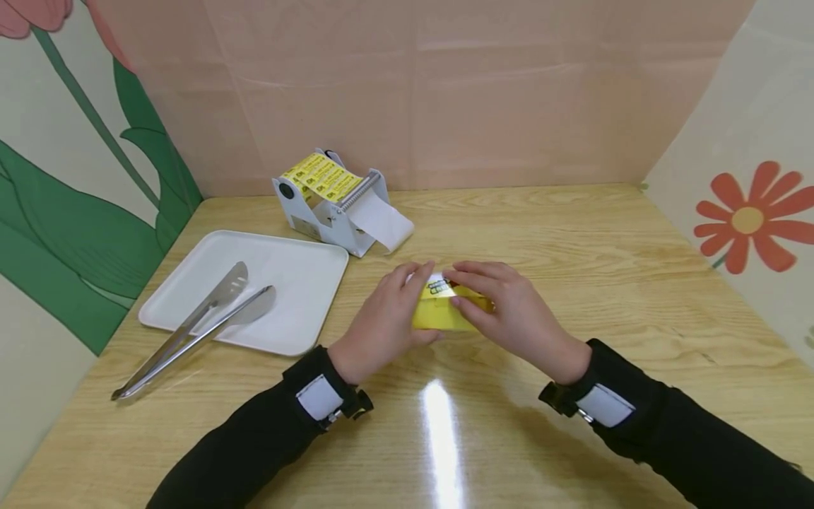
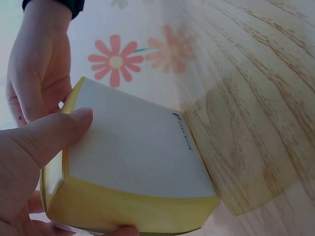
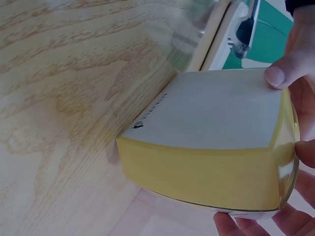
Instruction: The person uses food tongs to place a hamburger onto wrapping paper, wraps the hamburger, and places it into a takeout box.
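Note:
A small yellow box point(image 1: 439, 314) with a glossy printed top stands on the table between both hands. Its near side has a white panel point(image 2: 133, 142) with small dark print, seen in both wrist views. The left hand point(image 1: 388, 304) grips the box's left end, thumb on the white panel and fingers round the far side. From the right, the right hand point(image 1: 518, 314) holds the box, its thumb at the top edge and bent fingers over the top and far side. The right palm hides the box's right end.
Behind the box to the left stands a label dispenser point(image 1: 343, 219) with a roll of yellow stickers point(image 1: 324, 177) and backing paper hanging out. A white tray point(image 1: 292, 283) lies at the left. Metal tongs point(image 1: 184, 339) rest across its near edge. The pink backdrop point(image 1: 509, 106) bounds the wooden table point(image 1: 604, 268).

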### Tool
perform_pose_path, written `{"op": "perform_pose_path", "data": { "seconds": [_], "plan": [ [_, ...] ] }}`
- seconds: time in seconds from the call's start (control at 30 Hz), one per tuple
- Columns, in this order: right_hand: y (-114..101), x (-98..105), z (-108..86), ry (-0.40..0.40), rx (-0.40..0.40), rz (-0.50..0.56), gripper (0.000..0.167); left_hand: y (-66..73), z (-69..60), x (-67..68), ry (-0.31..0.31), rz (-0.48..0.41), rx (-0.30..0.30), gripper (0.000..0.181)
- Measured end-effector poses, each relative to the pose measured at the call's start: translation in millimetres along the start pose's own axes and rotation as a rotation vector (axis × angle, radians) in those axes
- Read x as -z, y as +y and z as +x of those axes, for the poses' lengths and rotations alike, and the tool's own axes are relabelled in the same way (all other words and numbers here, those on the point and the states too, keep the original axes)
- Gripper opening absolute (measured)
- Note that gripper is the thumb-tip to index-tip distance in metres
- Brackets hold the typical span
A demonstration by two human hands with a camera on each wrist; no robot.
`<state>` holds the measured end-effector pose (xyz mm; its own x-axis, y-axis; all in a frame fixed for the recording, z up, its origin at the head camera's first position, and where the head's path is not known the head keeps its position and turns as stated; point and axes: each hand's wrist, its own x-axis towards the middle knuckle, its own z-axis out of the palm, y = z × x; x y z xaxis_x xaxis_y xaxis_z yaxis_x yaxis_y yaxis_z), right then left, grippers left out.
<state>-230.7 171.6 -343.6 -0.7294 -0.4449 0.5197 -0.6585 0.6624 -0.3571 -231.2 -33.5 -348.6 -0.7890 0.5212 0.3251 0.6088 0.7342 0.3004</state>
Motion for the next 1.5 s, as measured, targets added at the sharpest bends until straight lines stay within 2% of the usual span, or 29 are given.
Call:
{"op": "perform_pose_path", "data": {
  "seconds": [0.23,0.5,0.9,1.2,1.37,1.5],
  "plan": [
    [0,-1,-0.7,0.010,-0.003,-0.006,0.039,0.5,-1.6,-4.6,0.056,0.015,-0.035,0.096],
    [-1,-1,-0.6,0.008,-0.010,0.002,0.037,0.9,-3.2,-7.3,0.061,0.015,-0.036,0.094],
    [-2,-1,0.4,0.015,0.000,-0.007,0.035,1.6,-5.1,-12.1,0.100,0.015,-0.040,0.095],
    [-1,-2,1.3,0.014,0.004,0.000,0.036,1.6,-5.8,-11.1,0.104,0.015,-0.043,0.092],
    [2,-1,1.2,0.012,0.044,-0.009,0.036,2.1,-5.2,-9.6,0.106,0.020,-0.046,0.091],
    [7,-1,-2.0,-0.002,0.129,-0.103,0.042,2.3,-4.6,-9.0,0.094,0.025,-0.041,0.092]
  ]
}}
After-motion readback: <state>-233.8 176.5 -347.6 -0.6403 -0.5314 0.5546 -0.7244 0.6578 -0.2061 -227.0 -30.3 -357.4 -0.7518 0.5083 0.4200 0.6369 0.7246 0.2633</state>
